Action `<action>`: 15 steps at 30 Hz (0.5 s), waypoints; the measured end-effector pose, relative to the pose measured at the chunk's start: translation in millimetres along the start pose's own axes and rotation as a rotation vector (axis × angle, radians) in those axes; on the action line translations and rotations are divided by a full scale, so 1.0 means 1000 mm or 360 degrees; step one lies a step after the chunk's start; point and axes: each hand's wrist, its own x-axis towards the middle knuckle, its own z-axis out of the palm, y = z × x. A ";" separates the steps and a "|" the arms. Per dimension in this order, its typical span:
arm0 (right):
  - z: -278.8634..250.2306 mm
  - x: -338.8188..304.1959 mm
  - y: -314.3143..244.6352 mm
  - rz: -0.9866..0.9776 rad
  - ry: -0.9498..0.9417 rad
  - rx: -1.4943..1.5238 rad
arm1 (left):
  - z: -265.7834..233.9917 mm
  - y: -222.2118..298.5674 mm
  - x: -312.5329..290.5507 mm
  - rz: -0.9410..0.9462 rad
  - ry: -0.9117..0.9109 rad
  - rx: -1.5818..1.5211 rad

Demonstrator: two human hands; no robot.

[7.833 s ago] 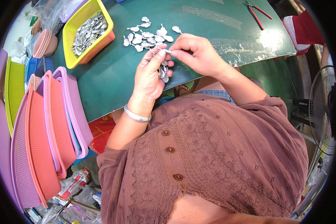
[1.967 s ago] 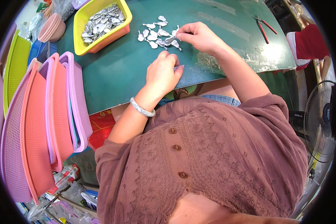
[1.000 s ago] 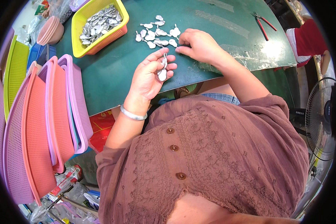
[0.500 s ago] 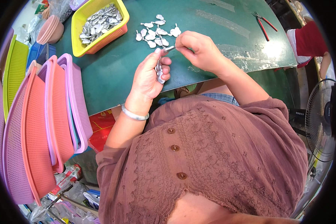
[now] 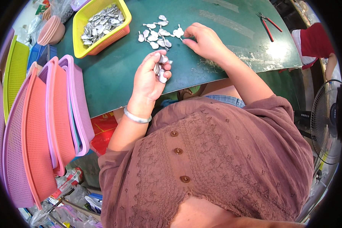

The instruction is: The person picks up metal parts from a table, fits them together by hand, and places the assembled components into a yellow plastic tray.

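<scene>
My left hand [image 5: 149,74] is curled around several small silver metal pieces [image 5: 162,76], flat and rounded in shape. They show between its thumb and fingers, above the near part of the green table. My right hand [image 5: 208,42] is at the right edge of a loose pile of similar metal pieces [image 5: 154,36]. Its thumb and forefinger are apart, with their tips beside the pile's rightmost piece [image 5: 178,32]. The palm side of the right hand is hidden.
A yellow basket [image 5: 76,36] full of metal pieces stands at the far left of the green table [image 5: 224,41]. Red-handled pliers [image 5: 268,28] lie far right. Stacked plastic baskets [image 5: 38,140] crowd the left. A fan [image 5: 326,121] and another person's red sleeve [image 5: 318,40] are at right.
My right hand has moved away from my left hand, slightly up and right toward the pile. The piece it held between the hands is no longer in its fingers. My left hand has turned slightly.
</scene>
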 end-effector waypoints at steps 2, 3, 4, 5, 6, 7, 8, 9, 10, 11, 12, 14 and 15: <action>0.003 0.003 0.000 0.0037 -0.0045 -0.0126 | -0.004 -0.001 0.002 -0.0103 -0.0006 -0.0171; 0.005 0.005 -0.002 0.0053 -0.0066 -0.0156 | -0.003 -0.001 0.002 -0.0068 0.0016 -0.0159; 0.007 0.005 -0.002 0.0070 -0.0088 -0.0187 | 0.000 -0.002 0.002 -0.0034 0.0039 -0.0147; 0.009 0.006 -0.001 0.0077 -0.0066 -0.0215 | 0.002 -0.002 0.001 0.0000 0.0061 -0.0134; 0.011 0.007 0.001 0.0081 -0.0044 -0.0240 | 0.003 -0.002 0.001 0.0006 0.0079 -0.0081; 0.012 0.007 0.002 0.0085 -0.0021 -0.0265 | 0.004 -0.001 0.000 0.0012 0.0096 -0.0028; 0.010 0.007 0.001 0.0131 -0.0010 -0.0167 | 0.005 0.000 0.000 0.0016 0.0112 0.0026; 0.006 0.007 -0.001 0.0171 -0.0002 -0.0066 | 0.003 0.000 0.000 0.0021 0.0080 0.0050; 0.003 0.006 -0.004 0.0213 0.0005 0.0035 | -0.001 0.000 0.001 0.0026 0.0047 0.0074; 0.002 0.005 -0.005 0.0238 -0.0003 0.0194 | -0.004 0.000 0.002 0.0029 0.0014 0.0098; 0.001 0.003 -0.006 0.0264 -0.0012 0.0352 | -0.004 0.000 0.003 0.0014 -0.0013 0.0085; -0.003 -0.002 -0.013 0.0289 -0.0048 0.0607 | -0.006 0.000 0.003 -0.0017 -0.0068 0.0058; -0.008 -0.003 -0.020 0.0289 -0.0075 0.0704 | -0.004 0.000 0.003 -0.0026 -0.0046 0.0050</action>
